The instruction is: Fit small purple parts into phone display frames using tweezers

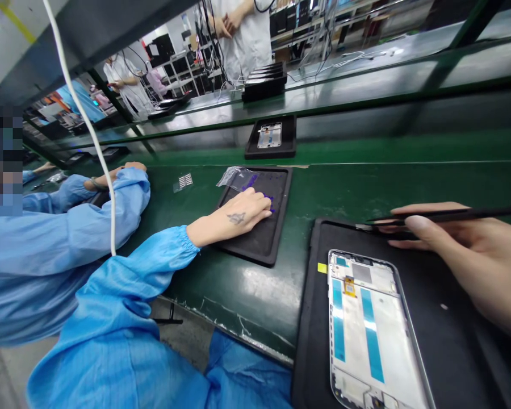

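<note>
My left hand [238,216], in a blue sleeve, reaches out over a small black tray [259,241]. Its fingers lie stretched out, with the tips on small purple pieces [251,182]. A clear plastic bag [232,176] lies at that tray's far corner. My right hand [472,255] grips thin black tweezers [451,216], held level over the far edge of a large black mat [451,318]. On this mat lies a phone frame [366,329], inside up, with blue strips and a small gold part.
A co-worker's blue sleeve [68,227] rests on the green bench at left, and a white cable [89,130] hangs before it. Another tray [249,150] with a phone frame sits farther back. Stacked black trays [264,79] stand beyond, near people in white.
</note>
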The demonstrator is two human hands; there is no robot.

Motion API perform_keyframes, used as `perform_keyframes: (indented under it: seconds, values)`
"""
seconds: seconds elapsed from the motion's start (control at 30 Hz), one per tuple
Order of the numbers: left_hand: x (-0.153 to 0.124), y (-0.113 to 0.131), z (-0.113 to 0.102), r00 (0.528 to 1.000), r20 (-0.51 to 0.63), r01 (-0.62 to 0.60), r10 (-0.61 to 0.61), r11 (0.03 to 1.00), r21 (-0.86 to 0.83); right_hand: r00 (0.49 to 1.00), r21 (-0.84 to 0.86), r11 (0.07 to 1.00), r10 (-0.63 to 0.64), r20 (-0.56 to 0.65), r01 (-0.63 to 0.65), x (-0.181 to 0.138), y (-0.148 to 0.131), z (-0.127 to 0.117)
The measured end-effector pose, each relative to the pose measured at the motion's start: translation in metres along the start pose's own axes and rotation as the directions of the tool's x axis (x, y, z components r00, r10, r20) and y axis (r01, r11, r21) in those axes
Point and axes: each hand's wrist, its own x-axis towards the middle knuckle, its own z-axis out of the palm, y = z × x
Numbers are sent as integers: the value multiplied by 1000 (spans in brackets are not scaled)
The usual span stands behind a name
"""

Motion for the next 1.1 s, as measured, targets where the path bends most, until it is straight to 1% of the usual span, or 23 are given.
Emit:
perform_keyframes:
  seconds: [0.07, 0.13, 0.23, 0.33, 0.47, 0.57, 0.67, 0.73, 0.8, 0.83, 0.87, 0.9, 0.97, 1.03, 1.1]
  values:
    - [-3, -4, -4, 999, -41, 14, -15, 999, -33, 1000, -10, 1000, 6, -3, -6, 0, 3, -1]
    - [-6, -8, -7, 999, -51, 14, -19, 997, -81, 1000, -18, 1000, 14, -11, -14, 0, 4, -1]
    - [-9, -8, -9, 1000, -20, 20, -23, 988, -156, 1000, -23, 1000, 17, -14, -17, 0, 5, 0]
    - [-7, -3, -7, 1000, 2, 30, -30, 982, -188, 1000, -10, 1000, -3, -15, 3, -1, 4, 0]
    - [-2, 5, -3, 999, 28, 31, -26, 982, -186, 1000, -4, 1000, -10, -9, 10, -2, 1, 0]
    - [-2, 10, -3, 999, 40, 29, -23, 991, -134, 1000, 34, 999, -11, -6, 11, -2, 0, 2]
    - [-5, 14, -7, 999, 8, 46, -45, 992, -114, 1000, 106, 994, -20, -1, 20, -3, 0, 4]
    - [-5, 18, -10, 995, -51, 70, -81, 979, -193, 1000, 146, 989, -31, 8, 29, -4, 0, 4]
    - [-1, 24, -14, 990, -85, 74, -112, 929, -364, 999, 188, 981, -43, 18, 39, -5, 0, 5]
    - [3, 30, -15, 989, -80, 69, -121, 876, -477, 999, 207, 977, -48, 18, 44, -6, 0, 5]
    - [7, 36, -16, 991, -55, 67, -125, 796, -602, 998, 223, 974, -52, 19, 46, -6, 1, 5]
    - [12, 43, -17, 993, -15, 73, -121, 686, -724, 998, 231, 972, -55, 20, 49, -7, 1, 5]
    - [23, 58, -15, 992, 80, 114, -99, 413, -904, 997, 244, 968, -70, 11, 65, -6, 3, 6]
    - [32, 70, -9, 986, 153, 162, -68, 145, -976, 996, 262, 961, -94, 3, 90, -5, 6, 6]
    - [39, 78, -3, 979, 195, 191, -55, -63, -980, 994, 276, 955, -109, 2, 105, -3, 8, 7]
